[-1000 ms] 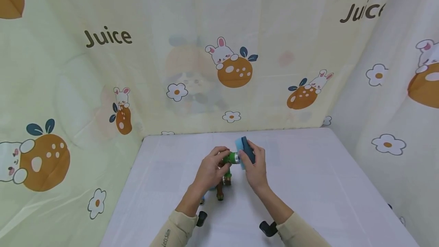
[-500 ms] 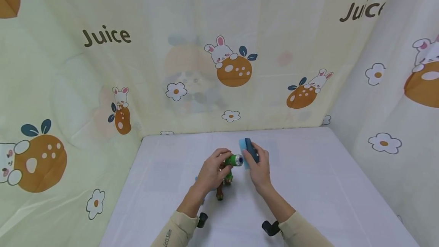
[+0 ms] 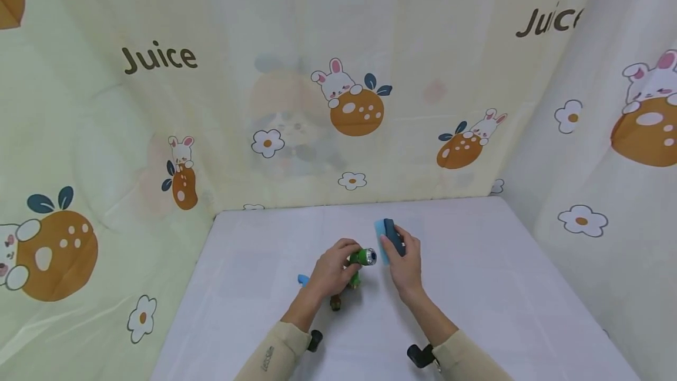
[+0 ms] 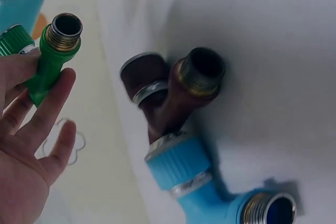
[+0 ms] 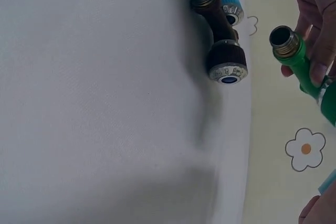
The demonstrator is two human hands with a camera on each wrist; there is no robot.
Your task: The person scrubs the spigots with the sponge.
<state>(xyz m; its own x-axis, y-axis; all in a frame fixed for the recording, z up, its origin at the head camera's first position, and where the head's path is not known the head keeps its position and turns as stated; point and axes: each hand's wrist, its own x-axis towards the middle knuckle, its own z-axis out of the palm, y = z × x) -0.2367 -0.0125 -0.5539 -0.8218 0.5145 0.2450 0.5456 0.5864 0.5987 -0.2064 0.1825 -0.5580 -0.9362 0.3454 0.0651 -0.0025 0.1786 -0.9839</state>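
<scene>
My left hand (image 3: pixel 332 270) pinches a green pipe fitting (image 3: pixel 364 257) above the table; it has a threaded metal end and a ribbed collar, plain in the left wrist view. To its right, my right hand (image 3: pixel 406 266) grips a sponge with a dark blue back (image 3: pixel 394 237), its light blue foam side facing the fitting across a small gap. Below the left hand, a brown fitting (image 4: pixel 176 100) with a threaded mouth and a blue fitting (image 4: pixel 181 163) lie on the table, overlapping in the left wrist view. In the head view the left hand mostly hides both.
The white-covered table (image 3: pixel 497 287) stretches out on both sides of the hands. A printed curtain (image 3: pixel 402 151) with rabbits and oranges rises along its back and sides. Black wrist cameras (image 3: pixel 420 356) stick out from the sleeves.
The sponge has come away from the green fitting's end and shifted right. The left hand has moved slightly down and right, with the fitting's collar end now in sight.
</scene>
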